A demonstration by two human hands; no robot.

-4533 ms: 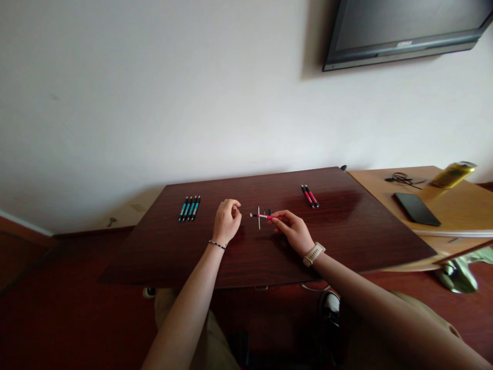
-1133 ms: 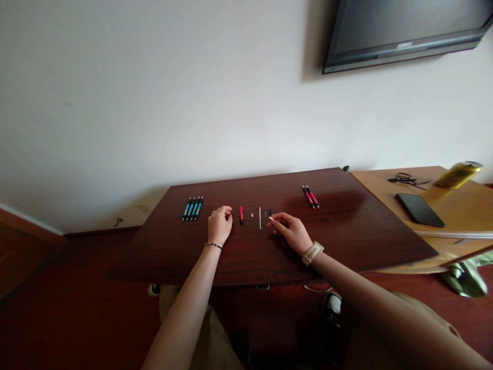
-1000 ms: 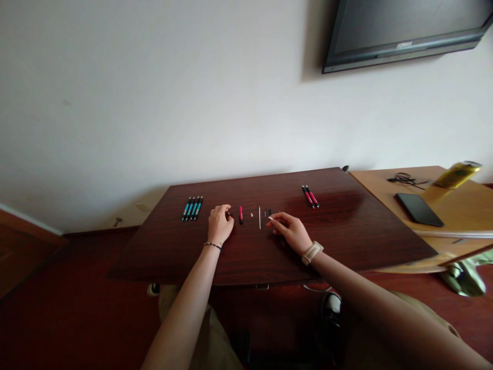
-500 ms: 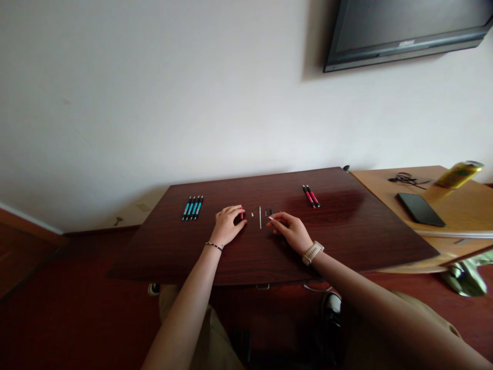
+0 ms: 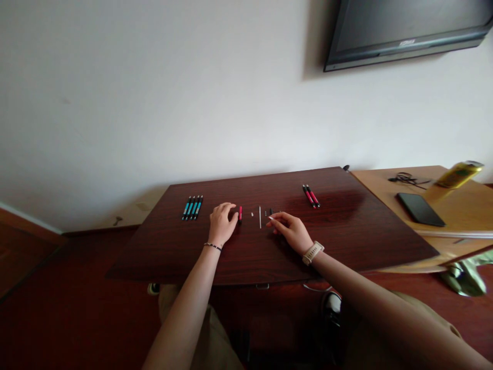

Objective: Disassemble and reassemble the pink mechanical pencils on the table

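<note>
My left hand (image 5: pixel 222 224) rests over the table with its fingers apart and nothing in them. Just right of its fingertips lies a red and black pen barrel (image 5: pixel 240 214). A tiny pale piece (image 5: pixel 252 214) and a thin white ink refill (image 5: pixel 260 217) lie in the middle. My right hand (image 5: pixel 287 227) is closed in a pinch beside small dark parts (image 5: pixel 270 211) and a little spring-like piece (image 5: pixel 265 213). What its fingertips hold, if anything, is too small to make out.
Several blue and black pens (image 5: pixel 192 208) lie in a row at the left of the dark wooden table (image 5: pixel 239 264). Red and black pens (image 5: pixel 311 196) lie at the back right. A side table holds a phone (image 5: pixel 420 209), a cable (image 5: pixel 408 179) and a yellow can (image 5: pixel 459 174).
My left hand has moved slightly left, off the red and black pen barrel, which now lies in full view on the table. My right hand has stayed in place.
</note>
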